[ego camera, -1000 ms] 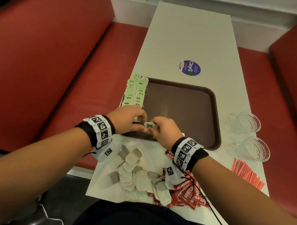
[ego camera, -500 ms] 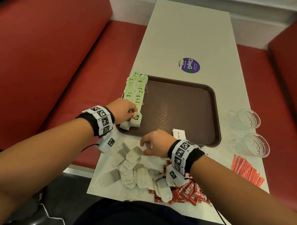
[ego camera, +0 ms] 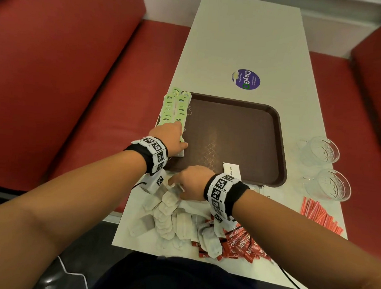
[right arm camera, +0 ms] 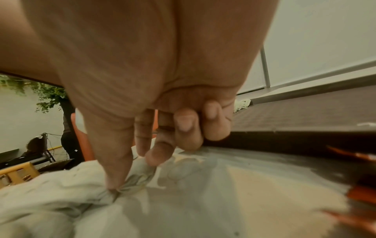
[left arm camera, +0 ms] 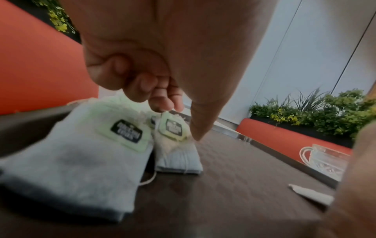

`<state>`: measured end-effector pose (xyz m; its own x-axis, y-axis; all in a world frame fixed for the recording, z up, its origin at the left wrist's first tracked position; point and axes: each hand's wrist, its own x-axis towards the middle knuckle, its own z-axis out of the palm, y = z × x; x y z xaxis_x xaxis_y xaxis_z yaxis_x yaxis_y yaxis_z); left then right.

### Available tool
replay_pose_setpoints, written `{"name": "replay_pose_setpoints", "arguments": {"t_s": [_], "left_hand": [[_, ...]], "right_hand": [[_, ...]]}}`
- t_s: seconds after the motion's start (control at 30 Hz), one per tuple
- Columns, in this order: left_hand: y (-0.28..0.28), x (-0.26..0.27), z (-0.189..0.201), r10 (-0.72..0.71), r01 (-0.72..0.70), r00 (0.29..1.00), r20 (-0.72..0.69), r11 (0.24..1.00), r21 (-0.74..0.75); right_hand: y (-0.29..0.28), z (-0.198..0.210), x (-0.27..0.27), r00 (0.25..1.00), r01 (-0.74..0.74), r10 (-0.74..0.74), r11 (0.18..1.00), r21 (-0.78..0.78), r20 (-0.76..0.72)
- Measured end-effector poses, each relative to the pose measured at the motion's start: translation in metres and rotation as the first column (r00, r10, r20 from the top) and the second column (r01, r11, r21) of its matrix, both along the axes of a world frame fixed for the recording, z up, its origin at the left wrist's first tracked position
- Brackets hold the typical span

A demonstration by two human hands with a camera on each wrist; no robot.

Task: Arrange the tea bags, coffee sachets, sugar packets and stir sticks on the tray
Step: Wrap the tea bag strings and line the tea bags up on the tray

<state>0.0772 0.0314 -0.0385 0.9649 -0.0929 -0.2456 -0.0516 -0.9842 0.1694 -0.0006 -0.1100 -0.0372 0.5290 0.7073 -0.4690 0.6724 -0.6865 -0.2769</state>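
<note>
I am in the tea bag step. My left hand (ego camera: 171,136) is at the near left corner of the tray (ego camera: 281,148), and its grip pinches the green tag of the last tea bag (left arm camera: 177,145) while it sets it at the near end of the two rows of tea bags (ego camera: 176,106) along the tray's left edge. My right hand (ego camera: 192,181) is over the loose pile of tea bags (ego camera: 171,217) at the near left corner of the counter (ego camera: 244,37). Its thumb and first fingers (right arm camera: 154,154) press together on the paper of one bag there; the other two fingers are curled in.

I judge that the next move is to let go with the left hand without disturbing the row, then lift one bag only from the pile, because strings and tags can pull a neighbour with it.

One white sugar packet (ego camera: 231,171) lies at the near edge of the tray. The red coffee sachets (ego camera: 246,247) are in a heap at the near edge of the counter, still off the tray, and the orange stir sticks (ego camera: 319,215) lie at the near right corner. Two glass cups (ego camera: 322,150) stand by the right edge. A purple round sticker (ego camera: 246,79) is on the counter behind the tray. Red benches (ego camera: 57,73) run along both sides, and green plants stand behind them.
</note>
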Motion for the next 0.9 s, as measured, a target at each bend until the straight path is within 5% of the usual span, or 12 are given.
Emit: {"name": "replay_pose_setpoints", "arguments": {"t_s": [0.63, 0.9], "left_hand": [[0.029, -0.022, 0.009, -0.040, 0.055, 0.991, -0.127, 0.991, 0.123], [0.041, -0.046, 0.020, -0.054, 0.052, 0.998, -0.022, 0.994, -0.094]], "right_hand": [[-0.011, 0.000, 0.000, 0.996, 0.060, -0.055, 0.996, 0.062, -0.076], [-0.032, 0.016, 0.006, 0.961, 0.275, -0.263, 0.945, 0.179, -0.088]]}}
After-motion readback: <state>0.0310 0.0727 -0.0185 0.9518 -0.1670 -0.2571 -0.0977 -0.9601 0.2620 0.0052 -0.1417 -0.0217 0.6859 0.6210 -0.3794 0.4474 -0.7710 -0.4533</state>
